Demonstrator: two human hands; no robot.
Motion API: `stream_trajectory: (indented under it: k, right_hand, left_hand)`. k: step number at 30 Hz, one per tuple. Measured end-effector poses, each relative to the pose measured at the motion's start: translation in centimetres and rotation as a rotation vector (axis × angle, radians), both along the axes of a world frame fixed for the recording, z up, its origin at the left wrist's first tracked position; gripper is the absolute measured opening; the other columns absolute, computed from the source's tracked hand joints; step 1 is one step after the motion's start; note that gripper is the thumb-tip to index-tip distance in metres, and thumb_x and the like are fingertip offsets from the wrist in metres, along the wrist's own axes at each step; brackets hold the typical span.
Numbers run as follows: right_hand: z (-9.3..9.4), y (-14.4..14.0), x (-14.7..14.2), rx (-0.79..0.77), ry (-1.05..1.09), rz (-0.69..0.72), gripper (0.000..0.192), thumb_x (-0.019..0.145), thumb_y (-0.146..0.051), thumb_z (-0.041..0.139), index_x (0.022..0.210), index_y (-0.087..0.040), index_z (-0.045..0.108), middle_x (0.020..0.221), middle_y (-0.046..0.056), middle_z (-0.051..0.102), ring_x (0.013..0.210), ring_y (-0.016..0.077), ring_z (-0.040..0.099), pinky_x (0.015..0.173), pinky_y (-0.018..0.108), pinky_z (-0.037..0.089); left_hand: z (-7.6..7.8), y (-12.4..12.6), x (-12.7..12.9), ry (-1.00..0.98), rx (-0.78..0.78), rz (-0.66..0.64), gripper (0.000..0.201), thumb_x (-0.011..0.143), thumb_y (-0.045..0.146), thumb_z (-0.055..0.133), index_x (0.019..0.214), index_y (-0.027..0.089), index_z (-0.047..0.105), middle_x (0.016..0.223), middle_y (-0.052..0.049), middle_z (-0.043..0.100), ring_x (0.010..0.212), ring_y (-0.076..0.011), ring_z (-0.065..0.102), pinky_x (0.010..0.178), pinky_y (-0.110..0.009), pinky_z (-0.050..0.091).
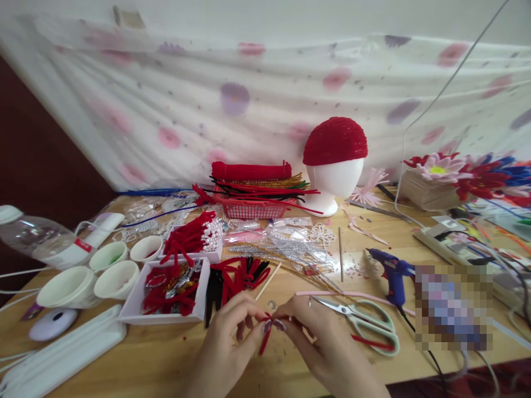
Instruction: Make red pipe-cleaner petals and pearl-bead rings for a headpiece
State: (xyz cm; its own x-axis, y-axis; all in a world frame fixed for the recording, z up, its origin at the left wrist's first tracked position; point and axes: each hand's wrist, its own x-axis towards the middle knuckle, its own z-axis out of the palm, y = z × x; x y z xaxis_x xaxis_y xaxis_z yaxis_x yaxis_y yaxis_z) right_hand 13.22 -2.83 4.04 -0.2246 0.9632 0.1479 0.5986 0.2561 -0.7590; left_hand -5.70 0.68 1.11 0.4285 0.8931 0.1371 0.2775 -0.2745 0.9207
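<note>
Between my two hands is a short piece of red pipe cleaner (265, 341), its lower end hanging down toward the table. My left hand (232, 337) pinches it between thumb and fingers. From the other side, my right hand (309, 329) pinches the same piece, fingertips almost touching those of the left. The fingertips hide the upper part of the pipe cleaner. Just right of my right hand lie scissors (365, 320) with pale green handles, partly spread. Another red pipe cleaner piece (373, 342) lies across their handle. Beyond my hands is a bundle of red and black pipe cleaners (244, 273).
A white box (164, 319) of red and metallic pieces stands left, near paper cups (68, 287) and a bottle (45, 237). Behind are a red basket (253, 210) and a foam head (336, 179) in a red cap. A blue glue gun (394, 276) stands right, with trailing cables.
</note>
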Motion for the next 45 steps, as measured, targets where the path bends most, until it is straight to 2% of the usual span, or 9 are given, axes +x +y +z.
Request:
stream_trajectory:
  k: [6,9,14,19,24,31,37,42,45]
  right_hand:
    - [0.8,0.1,0.1,0.010,-0.222,0.123,0.024,0.091,-0.003,0.054,0.091,-0.020,0.071,0.087,0.004,0.070,0.080,0.0190,0.065,0.069,0.027,0.045]
    - [0.6,0.3,-0.4,0.016,-0.300,0.145,0.027,0.085,0.003,0.055,0.087,-0.018,0.071,0.085,0.004,0.070,0.078,0.0192,0.065,0.067,0.027,0.045]
    - [0.2,0.6,-0.5,0.115,-0.375,0.146,0.028,0.082,0.005,0.055,0.084,-0.018,0.071,0.081,0.004,0.069,0.075,0.0195,0.063,0.064,0.028,0.043]
    - [0.3,0.3,0.1,0.168,-0.273,0.123,0.026,0.090,0.000,0.052,0.086,-0.018,0.070,0.079,0.005,0.067,0.072,0.0191,0.061,0.061,0.028,0.042]
    - [0.4,0.1,0.3,0.185,-0.168,0.128,0.026,0.097,-0.006,0.047,0.092,-0.018,0.069,0.080,0.005,0.066,0.074,0.0190,0.061,0.064,0.029,0.042]
    - [0.8,-0.2,0.6,0.184,-0.118,0.136,0.027,0.098,-0.007,0.046,0.093,-0.020,0.069,0.079,0.005,0.066,0.073,0.0183,0.062,0.063,0.027,0.043]
    - [0.7,-0.1,0.7,0.184,-0.149,0.149,0.026,0.098,-0.008,0.048,0.093,-0.020,0.071,0.078,0.005,0.067,0.071,0.0183,0.061,0.063,0.028,0.042]
    - [0.7,-0.2,1.9,0.218,-0.154,0.081,0.024,0.099,-0.011,0.049,0.093,-0.021,0.070,0.078,0.003,0.068,0.072,0.0181,0.063,0.063,0.027,0.044]
    - [1.2,-0.4,2.7,0.217,-0.143,0.035,0.023,0.100,-0.014,0.050,0.094,-0.022,0.070,0.079,0.003,0.068,0.072,0.0170,0.064,0.063,0.026,0.044]
  left_hand:
    - [2.1,0.4,-0.5,0.392,0.047,-0.212,0.017,0.088,0.008,0.056,0.082,0.020,0.067,0.090,-0.003,0.069,0.081,-0.0184,0.066,0.072,-0.026,0.046]
    - [2.6,0.7,0.0,0.476,0.064,-0.245,0.018,0.083,0.005,0.058,0.078,0.019,0.068,0.086,-0.002,0.069,0.079,-0.0191,0.067,0.068,-0.026,0.043]
    - [2.2,0.6,0.3,0.365,0.081,-0.164,0.021,0.081,0.005,0.058,0.069,0.019,0.065,0.076,-0.001,0.068,0.072,-0.0178,0.065,0.064,-0.026,0.042]
    - [1.6,0.3,-0.5,0.204,0.122,-0.099,0.017,0.080,0.009,0.059,0.069,0.019,0.067,0.072,-0.001,0.068,0.062,-0.0141,0.058,0.057,-0.024,0.039]
    - [1.1,0.4,-0.7,0.043,0.034,-0.047,0.012,0.077,0.014,0.062,0.068,0.016,0.069,0.069,-0.003,0.065,0.048,-0.0086,0.043,0.045,-0.021,0.030]
    - [1.1,0.3,-0.8,0.041,-0.042,-0.140,0.014,0.079,0.012,0.063,0.076,0.019,0.075,0.081,-0.006,0.072,0.061,-0.0135,0.059,0.054,-0.022,0.043]
    - [1.9,-0.1,-0.3,0.167,0.190,-0.219,0.025,0.086,0.005,0.052,0.079,0.016,0.073,0.080,-0.006,0.070,0.062,-0.0130,0.062,0.052,-0.020,0.043]
    - [-0.2,-0.4,-0.8,0.108,0.422,-0.175,0.034,0.086,0.001,0.044,0.089,0.017,0.073,0.082,-0.004,0.069,0.068,-0.0122,0.066,0.062,-0.018,0.051]
    - [-1.1,-0.5,-1.4,0.108,0.398,-0.118,0.032,0.090,0.004,0.048,0.105,0.019,0.072,0.092,-0.005,0.070,0.064,-0.0096,0.065,0.057,-0.015,0.051]
